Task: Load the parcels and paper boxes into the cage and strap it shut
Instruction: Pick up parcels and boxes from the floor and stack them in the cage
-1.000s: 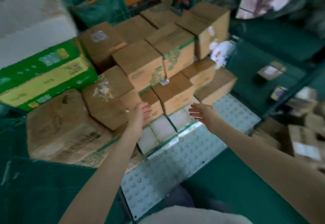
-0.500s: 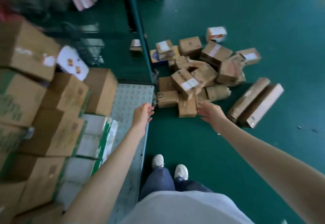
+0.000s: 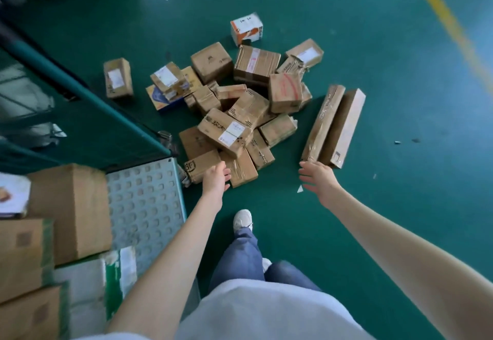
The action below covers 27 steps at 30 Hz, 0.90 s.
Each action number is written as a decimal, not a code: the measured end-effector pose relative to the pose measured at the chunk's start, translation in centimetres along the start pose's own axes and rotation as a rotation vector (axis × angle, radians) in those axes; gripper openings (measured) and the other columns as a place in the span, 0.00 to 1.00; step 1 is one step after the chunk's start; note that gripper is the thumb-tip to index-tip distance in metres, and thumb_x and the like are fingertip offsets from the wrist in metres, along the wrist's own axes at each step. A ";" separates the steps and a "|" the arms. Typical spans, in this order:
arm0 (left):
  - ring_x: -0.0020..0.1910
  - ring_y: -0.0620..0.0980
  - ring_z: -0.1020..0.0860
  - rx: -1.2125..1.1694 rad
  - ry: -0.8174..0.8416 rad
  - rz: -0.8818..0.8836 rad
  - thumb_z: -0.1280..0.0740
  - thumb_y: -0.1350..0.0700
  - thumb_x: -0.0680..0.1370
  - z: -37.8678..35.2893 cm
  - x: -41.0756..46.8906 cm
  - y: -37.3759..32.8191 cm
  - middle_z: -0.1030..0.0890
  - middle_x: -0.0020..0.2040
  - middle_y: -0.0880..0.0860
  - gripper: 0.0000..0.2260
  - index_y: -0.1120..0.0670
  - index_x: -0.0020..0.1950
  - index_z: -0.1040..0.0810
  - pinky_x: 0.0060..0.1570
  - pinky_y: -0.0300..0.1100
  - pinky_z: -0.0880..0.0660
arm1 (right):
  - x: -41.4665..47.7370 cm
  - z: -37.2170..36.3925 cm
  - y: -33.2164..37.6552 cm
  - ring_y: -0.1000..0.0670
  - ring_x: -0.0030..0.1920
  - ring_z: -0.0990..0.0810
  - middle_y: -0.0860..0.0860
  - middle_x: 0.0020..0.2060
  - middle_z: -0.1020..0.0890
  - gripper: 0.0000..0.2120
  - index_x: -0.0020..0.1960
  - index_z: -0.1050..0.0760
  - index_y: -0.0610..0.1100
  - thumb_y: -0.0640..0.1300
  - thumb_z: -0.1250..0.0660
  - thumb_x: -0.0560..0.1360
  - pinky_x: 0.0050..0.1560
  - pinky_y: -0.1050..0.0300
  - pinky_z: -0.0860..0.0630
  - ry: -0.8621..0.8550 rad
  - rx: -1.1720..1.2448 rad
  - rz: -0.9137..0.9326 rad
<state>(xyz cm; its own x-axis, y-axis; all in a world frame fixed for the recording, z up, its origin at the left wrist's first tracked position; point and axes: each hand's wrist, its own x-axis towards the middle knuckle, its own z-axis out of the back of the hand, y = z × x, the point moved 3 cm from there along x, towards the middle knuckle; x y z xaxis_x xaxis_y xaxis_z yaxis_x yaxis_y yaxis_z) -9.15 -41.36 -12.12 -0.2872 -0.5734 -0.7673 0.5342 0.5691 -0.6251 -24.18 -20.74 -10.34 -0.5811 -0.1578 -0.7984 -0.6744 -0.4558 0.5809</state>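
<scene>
A heap of brown cardboard parcels (image 3: 234, 115) lies on the green floor ahead of me. Two long flat boxes (image 3: 333, 126) lie side by side at its right edge. My left hand (image 3: 216, 179) hovers open over the nearest small parcel (image 3: 202, 169), holding nothing. My right hand (image 3: 317, 179) is open with fingers spread, just below the near end of the long boxes. At the left stands the cage, with its studded metal floor (image 3: 144, 206) and green frame bar (image 3: 88, 94). Stacked cartons (image 3: 72, 211) sit inside it.
A white and orange box (image 3: 246, 28) and a lone brown parcel (image 3: 118, 78) lie apart from the heap. A yellow floor line (image 3: 448, 19) runs at the upper right. My legs and a white shoe (image 3: 242, 221) stand by the cage's corner.
My view has swung from the cartons stacked in the cage to the parcel heap on the floor. Both empty hands have moved out toward the heap.
</scene>
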 end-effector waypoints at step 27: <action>0.53 0.50 0.26 0.316 -0.097 0.231 0.36 0.54 0.81 -18.9 30.7 6.2 0.25 0.51 0.49 0.07 0.55 0.56 0.26 0.54 0.44 0.31 | 44.0 -0.7 6.4 0.42 0.74 0.39 0.45 0.75 0.38 0.46 0.78 0.46 0.47 0.45 0.22 0.69 0.72 0.42 0.37 0.158 -0.930 0.158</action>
<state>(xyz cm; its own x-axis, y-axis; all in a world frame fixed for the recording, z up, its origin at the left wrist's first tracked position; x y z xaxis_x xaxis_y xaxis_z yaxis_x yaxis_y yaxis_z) -29.71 -44.34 -42.27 -0.0625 -0.5136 -0.8558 0.7983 0.4889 -0.3517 -53.76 -31.19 -41.85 -0.5201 -0.3628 -0.7732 0.0780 -0.9217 0.3800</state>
